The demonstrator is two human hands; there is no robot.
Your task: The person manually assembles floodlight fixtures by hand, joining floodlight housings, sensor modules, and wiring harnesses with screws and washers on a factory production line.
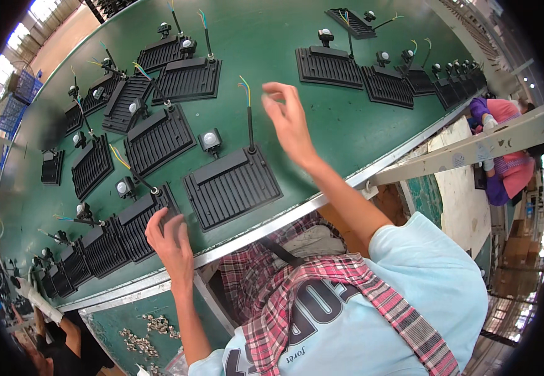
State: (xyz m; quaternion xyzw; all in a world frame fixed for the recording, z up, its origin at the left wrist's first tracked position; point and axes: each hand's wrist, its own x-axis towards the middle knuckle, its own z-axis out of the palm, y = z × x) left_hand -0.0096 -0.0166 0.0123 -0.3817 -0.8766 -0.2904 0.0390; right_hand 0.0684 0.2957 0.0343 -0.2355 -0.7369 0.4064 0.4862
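Observation:
Directly before me on the green table lies a black finned floodlight [233, 190], fins up, with a white-domed motion sensor [210, 140] and an upright black cable [250, 122] ending in bare coloured wires. To the right of that cable, my right hand [292, 128] hovers with bent, parted fingers and nothing in them. My left hand [172, 244], slightly blurred, is over the table's near edge, its fingers apart. Closest to it is another floodlight [140, 229], whose right edge the fingers partly cover; whether they touch it I cannot tell.
More floodlights [159, 139] cover the table's left side, with others [329, 66] at the far right. Small metal parts [140, 341] lie on a lower green surface at left. Co-workers [504, 150] are at the right and lower left. A metal rim [234, 243] edges the table.

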